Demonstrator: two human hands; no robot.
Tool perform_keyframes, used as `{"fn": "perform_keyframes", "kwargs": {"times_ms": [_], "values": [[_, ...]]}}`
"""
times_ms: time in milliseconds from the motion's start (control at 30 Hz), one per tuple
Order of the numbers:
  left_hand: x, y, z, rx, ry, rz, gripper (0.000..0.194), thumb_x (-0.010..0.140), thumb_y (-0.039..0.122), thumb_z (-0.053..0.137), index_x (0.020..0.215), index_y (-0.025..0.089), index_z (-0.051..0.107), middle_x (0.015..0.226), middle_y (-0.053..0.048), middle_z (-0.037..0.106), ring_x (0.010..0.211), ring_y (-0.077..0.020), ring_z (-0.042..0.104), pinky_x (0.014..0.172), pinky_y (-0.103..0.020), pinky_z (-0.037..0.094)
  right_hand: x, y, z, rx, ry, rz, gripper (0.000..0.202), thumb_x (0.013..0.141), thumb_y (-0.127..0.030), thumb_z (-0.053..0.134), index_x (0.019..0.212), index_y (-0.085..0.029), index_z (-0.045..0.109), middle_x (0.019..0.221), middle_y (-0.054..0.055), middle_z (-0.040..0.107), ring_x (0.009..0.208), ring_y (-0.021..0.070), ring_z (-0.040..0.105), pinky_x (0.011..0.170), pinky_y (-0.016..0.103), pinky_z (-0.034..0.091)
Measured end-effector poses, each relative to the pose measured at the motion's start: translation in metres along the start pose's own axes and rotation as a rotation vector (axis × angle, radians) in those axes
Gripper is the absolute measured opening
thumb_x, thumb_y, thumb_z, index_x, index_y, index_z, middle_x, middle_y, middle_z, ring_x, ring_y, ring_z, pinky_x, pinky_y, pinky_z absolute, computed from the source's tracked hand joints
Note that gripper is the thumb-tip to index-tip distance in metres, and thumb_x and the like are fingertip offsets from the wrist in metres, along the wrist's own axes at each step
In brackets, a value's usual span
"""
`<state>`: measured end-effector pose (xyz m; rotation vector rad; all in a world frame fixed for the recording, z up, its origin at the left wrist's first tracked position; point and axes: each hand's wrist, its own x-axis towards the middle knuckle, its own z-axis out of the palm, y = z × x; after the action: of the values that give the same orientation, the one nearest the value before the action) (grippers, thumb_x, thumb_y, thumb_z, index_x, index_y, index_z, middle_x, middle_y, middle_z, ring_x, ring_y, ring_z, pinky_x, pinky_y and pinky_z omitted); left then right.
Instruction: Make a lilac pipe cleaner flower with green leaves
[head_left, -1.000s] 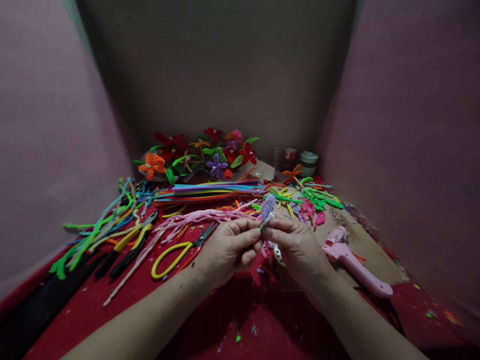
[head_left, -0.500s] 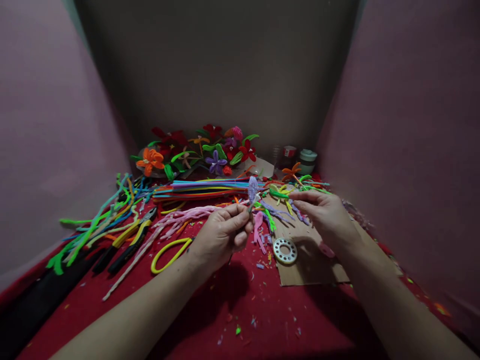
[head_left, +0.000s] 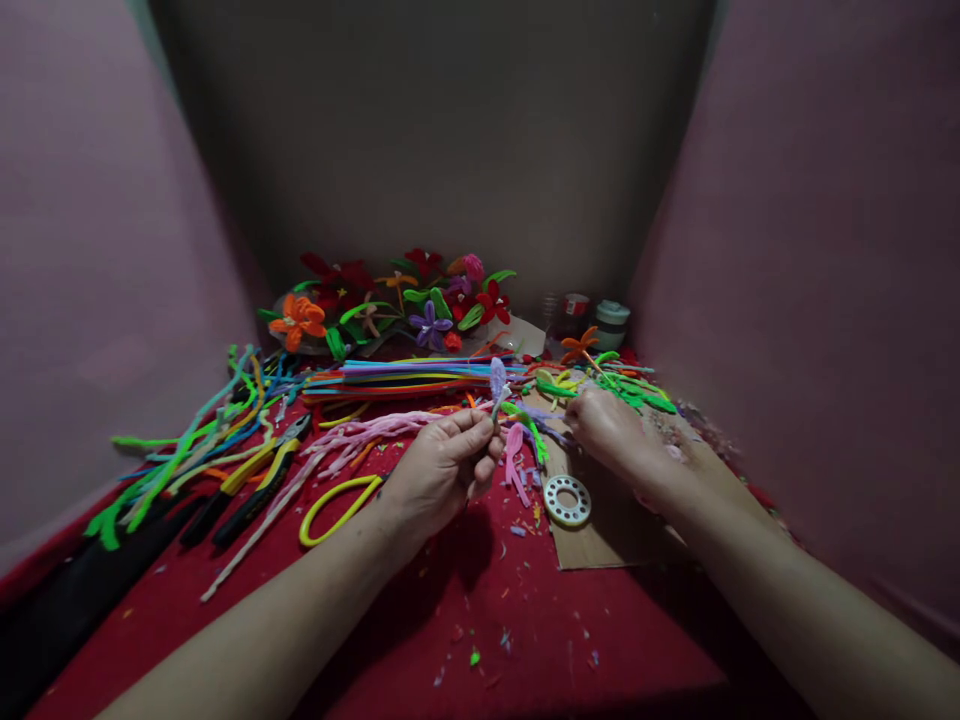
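Pinched between the thumb and fingers of my left hand (head_left: 457,455) is a light purple pipe cleaner petal (head_left: 498,380), held upright by its thin stem. My right hand (head_left: 607,430) is closed and lowered over the cardboard, its fingertips at the ends of purple pipe cleaner strands (head_left: 546,414). Whatever those fingers grip is hidden. Bright green pipe cleaner pieces (head_left: 535,432) and a pink loop (head_left: 514,440) lie between the two hands. A round metal disc with holes (head_left: 568,500) rests on the cardboard (head_left: 600,548) below my right hand.
Yellow-and-black pliers (head_left: 262,480) and a yellow-handled tool (head_left: 339,510) lie left, near loose pipe cleaners (head_left: 187,440). A bundle of straight pipe cleaners (head_left: 412,375) crosses the middle. Pipe cleaner flowers (head_left: 431,325) and a lidded jar (head_left: 611,322) stand behind. Scraps dot the red cloth (head_left: 540,640).
My right hand has moved left and down from the green piece to the purple strands, and its fingers have closed. The green piece is out of it. My left hand keeps the purple petal.
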<state>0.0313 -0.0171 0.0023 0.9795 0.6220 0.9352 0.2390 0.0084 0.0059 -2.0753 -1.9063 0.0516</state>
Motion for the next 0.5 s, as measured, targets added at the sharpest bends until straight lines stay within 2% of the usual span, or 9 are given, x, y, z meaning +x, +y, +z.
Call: {"fn": "perform_keyframes", "kwargs": {"times_ms": [67,133,167,233,300,400,500], "values": [[0.001,0.000,0.000,-0.043,-0.008,0.013,0.019,0.075,0.028,0.067,0.075,0.012,0.057,0.065,0.001,0.055,0.045,-0.0032,0.045,0.039,-0.014,0.035,-0.001,0.002,-0.006,0.078,0.082,0.001,0.020,0.075,-0.015,0.053,0.063,-0.016,0.069,0.065,0.008,0.064,0.060,0.0167,0.054,0.053,0.027,0.030],[0.001,0.001,0.001,-0.073,-0.016,0.032,0.017,0.074,0.025,0.069,0.075,0.011,0.059,0.068,-0.001,0.057,0.052,-0.0054,0.050,0.046,-0.016,0.040,-0.006,0.002,-0.011,0.375,0.115,0.012,0.022,0.077,-0.024,0.055,0.061,-0.016,0.067,0.058,0.004,0.060,0.053,0.0137,0.049,0.051,0.026,0.030],[0.001,0.001,0.002,-0.082,-0.016,0.042,0.017,0.073,0.025,0.069,0.075,0.011,0.060,0.070,-0.002,0.058,0.055,-0.0066,0.052,0.049,-0.017,0.042,-0.011,0.001,-0.012,0.605,0.095,0.025,0.023,0.075,-0.028,0.058,0.057,-0.016,0.065,0.052,0.002,0.056,0.048,0.0119,0.045,0.048,0.026,0.029],[0.001,0.000,0.003,-0.090,-0.010,0.061,0.015,0.072,0.023,0.070,0.077,0.010,0.064,0.075,-0.004,0.061,0.063,-0.0089,0.054,0.056,-0.019,0.045,-0.024,-0.007,-0.011,1.036,-0.034,0.067,0.027,0.068,-0.035,0.065,0.050,-0.016,0.060,0.043,-0.003,0.047,0.040,0.0088,0.036,0.043,0.025,0.026],[0.001,-0.001,0.004,-0.088,-0.009,0.084,0.015,0.072,0.022,0.070,0.082,0.011,0.066,0.081,-0.005,0.062,0.069,-0.0106,0.056,0.061,-0.021,0.045,-0.040,-0.017,-0.006,1.288,-0.137,0.095,0.029,0.063,-0.038,0.069,0.049,-0.016,0.057,0.041,-0.004,0.045,0.038,0.0072,0.035,0.040,0.023,0.025],[0.001,-0.004,0.005,-0.050,-0.024,0.115,0.016,0.073,0.023,0.069,0.084,0.012,0.067,0.088,-0.007,0.063,0.077,-0.0131,0.057,0.065,-0.022,0.045,-0.060,-0.033,0.005,1.436,-0.243,0.196,0.027,0.064,-0.042,0.068,0.063,-0.015,0.062,0.043,-0.004,0.049,0.034,0.0064,0.035,0.036,0.021,0.022],[0.000,-0.005,0.008,-0.011,-0.025,0.101,0.015,0.073,0.025,0.069,0.079,0.011,0.067,0.084,-0.006,0.063,0.076,-0.0133,0.056,0.069,-0.024,0.043,-0.073,-0.044,0.012,1.371,-0.279,0.196,0.031,0.069,-0.045,0.063,0.060,-0.015,0.057,0.045,-0.004,0.049,0.033,0.0055,0.034,0.035,0.020,0.021]]}}
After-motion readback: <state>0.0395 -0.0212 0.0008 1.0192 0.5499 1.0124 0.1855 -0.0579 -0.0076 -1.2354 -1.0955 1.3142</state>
